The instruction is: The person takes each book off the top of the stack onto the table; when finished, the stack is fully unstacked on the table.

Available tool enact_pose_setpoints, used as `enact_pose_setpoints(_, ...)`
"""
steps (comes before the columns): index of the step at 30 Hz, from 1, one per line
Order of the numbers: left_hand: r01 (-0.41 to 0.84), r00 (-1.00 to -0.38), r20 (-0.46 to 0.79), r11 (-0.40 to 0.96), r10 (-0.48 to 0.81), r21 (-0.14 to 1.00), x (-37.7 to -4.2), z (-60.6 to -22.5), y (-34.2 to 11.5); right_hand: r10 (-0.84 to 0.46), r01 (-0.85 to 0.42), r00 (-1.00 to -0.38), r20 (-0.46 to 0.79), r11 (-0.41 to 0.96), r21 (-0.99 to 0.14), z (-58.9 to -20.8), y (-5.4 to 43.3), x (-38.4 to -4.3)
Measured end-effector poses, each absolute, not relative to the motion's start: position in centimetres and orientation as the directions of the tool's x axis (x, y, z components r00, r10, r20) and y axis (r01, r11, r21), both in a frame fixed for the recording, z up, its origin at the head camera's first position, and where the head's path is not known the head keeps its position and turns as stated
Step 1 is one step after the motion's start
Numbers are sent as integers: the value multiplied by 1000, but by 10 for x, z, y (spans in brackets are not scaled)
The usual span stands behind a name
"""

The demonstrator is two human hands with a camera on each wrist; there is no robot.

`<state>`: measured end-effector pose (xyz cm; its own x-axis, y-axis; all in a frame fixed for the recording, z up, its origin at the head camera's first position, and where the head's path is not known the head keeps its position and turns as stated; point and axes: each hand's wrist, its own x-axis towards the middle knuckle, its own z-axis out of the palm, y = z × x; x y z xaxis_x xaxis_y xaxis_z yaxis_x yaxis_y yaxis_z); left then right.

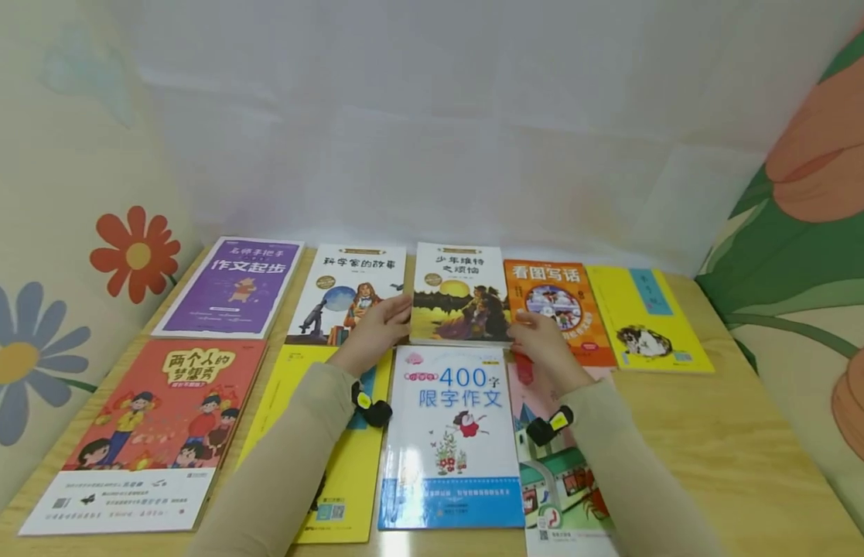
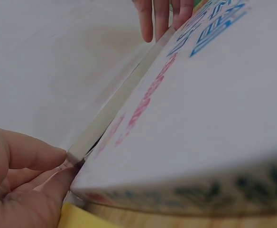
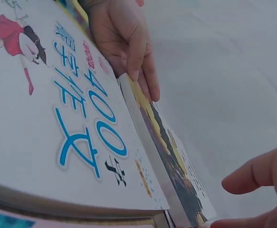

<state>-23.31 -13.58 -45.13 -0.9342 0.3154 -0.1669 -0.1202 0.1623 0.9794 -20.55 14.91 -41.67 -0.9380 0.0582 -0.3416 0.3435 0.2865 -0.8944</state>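
Note:
A paperback with a yellow moon on a dark cover (image 1: 459, 298) lies in the middle of the back row of books. My left hand (image 1: 376, 329) touches its left side near the front corner. In the left wrist view, the left fingers (image 2: 34, 154) reach straight to that corner of the book's pale edge (image 2: 115, 99). At the opposite side, my right hand (image 1: 543, 344) touches the front right corner. The right wrist view shows the right thumb (image 3: 247, 178) raised apart from the cover. Just in front lies a white and blue composition book (image 1: 451, 441).
Beside the moon book are a scientist storybook (image 1: 348, 294) and an orange book (image 1: 560, 309). A purple book (image 1: 230, 290) and a yellow book (image 1: 650, 317) end the row. In front lie a red book (image 1: 153, 433), another yellow book (image 1: 348, 480) and a pink book (image 1: 564, 472), partly under my forearms.

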Motion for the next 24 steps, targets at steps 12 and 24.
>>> enact_pose_setpoints(12,-79,-932,-154,230,328,970,-233,-454,-135,38,394,-919,-393,92,-914,-414,158,-208)
enact_pose_setpoints(24,-97,-925,-167,214,341,972,-231,-451,-134,96,384,-917,-386,-42,-922,-409,158,-214)
